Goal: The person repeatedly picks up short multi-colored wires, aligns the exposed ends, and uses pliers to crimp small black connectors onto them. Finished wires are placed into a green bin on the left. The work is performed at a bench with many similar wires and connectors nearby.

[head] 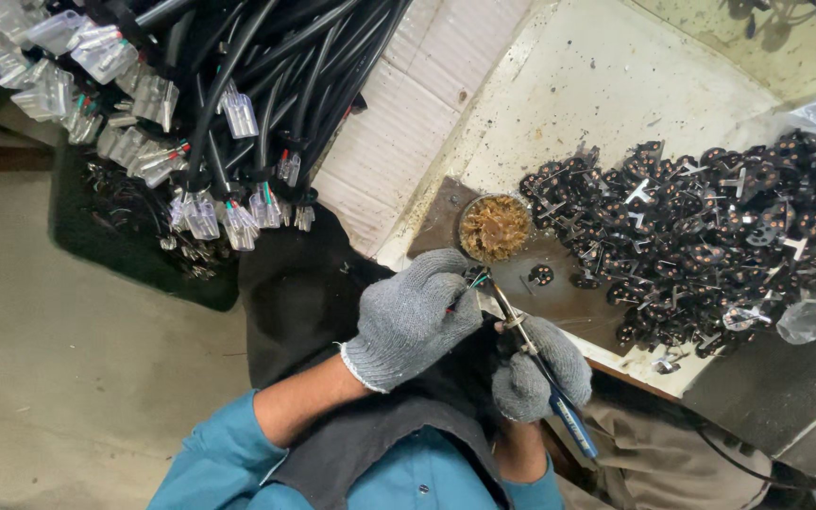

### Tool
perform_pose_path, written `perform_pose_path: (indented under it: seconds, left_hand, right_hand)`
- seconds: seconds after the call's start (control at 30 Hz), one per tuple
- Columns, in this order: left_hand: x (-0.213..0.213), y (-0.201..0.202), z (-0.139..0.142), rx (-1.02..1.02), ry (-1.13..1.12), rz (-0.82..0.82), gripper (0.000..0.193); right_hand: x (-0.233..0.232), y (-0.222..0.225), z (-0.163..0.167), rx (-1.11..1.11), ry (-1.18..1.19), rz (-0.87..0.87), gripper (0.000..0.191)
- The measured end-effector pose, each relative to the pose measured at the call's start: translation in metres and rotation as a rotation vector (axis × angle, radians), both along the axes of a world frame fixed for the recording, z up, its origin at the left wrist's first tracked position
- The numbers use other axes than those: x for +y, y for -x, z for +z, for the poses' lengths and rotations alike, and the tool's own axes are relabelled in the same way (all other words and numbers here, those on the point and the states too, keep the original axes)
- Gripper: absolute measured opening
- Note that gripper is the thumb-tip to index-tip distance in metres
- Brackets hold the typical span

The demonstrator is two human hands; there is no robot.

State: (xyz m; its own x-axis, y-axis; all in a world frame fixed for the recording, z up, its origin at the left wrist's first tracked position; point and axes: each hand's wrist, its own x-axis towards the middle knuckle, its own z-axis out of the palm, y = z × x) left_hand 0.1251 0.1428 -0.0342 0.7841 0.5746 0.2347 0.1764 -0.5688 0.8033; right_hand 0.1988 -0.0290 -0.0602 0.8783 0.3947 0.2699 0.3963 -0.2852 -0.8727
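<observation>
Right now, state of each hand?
Left hand: closed, pinching thin coloured wire ends at its fingertips.
Right hand: closed around a blue-handled soldering iron, tip at the wires.

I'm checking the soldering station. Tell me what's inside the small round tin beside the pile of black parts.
The round tin holds a tangled golden-brown mass, like coiled metal wool, filling it to the rim. Its bottom is covered.

The left hand (415, 316) covers whatever it pinches; only thin coloured wire ends (475, 280) show. The cable bundle (266, 76) runs off the frame's top edge. Individual pieces within the black parts heap (710, 236) are too small to distinguish.
</observation>
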Motion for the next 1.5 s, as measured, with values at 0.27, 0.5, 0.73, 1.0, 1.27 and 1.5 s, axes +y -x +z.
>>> perform_pose_path:
  seconds: [0.27,0.5,0.73,1.0,1.27,1.5]
  left_hand:
    - [0.016,-0.003,0.003,-0.042,0.003,-0.009,0.02]
    - [0.027,0.009,0.002,-0.057,-0.026,-0.014,0.019]
    - [0.035,0.022,0.0,-0.038,-0.002,-0.027,0.019]
    - [0.044,0.029,0.002,-0.009,0.041,-0.031,0.021]
    - [0.053,0.006,0.003,0.006,-0.003,-0.023,0.022]
    - [0.057,-0.019,0.003,0.007,0.013,-0.03,0.024]
  right_hand:
    - [0.01,-0.002,-0.007,-0.066,-0.036,-0.021,0.038]
    - [0.015,0.011,-0.008,-0.091,0.024,-0.024,0.039]
    - [0.026,0.022,-0.007,-0.165,0.086,-0.03,0.037]
    - [0.025,0.031,-0.014,0.03,0.073,-0.003,0.033]
    - [0.034,0.013,-0.012,0.096,-0.11,-0.036,0.029]
    - [0.04,-0.017,-0.005,-0.184,0.176,0.018,0.033]
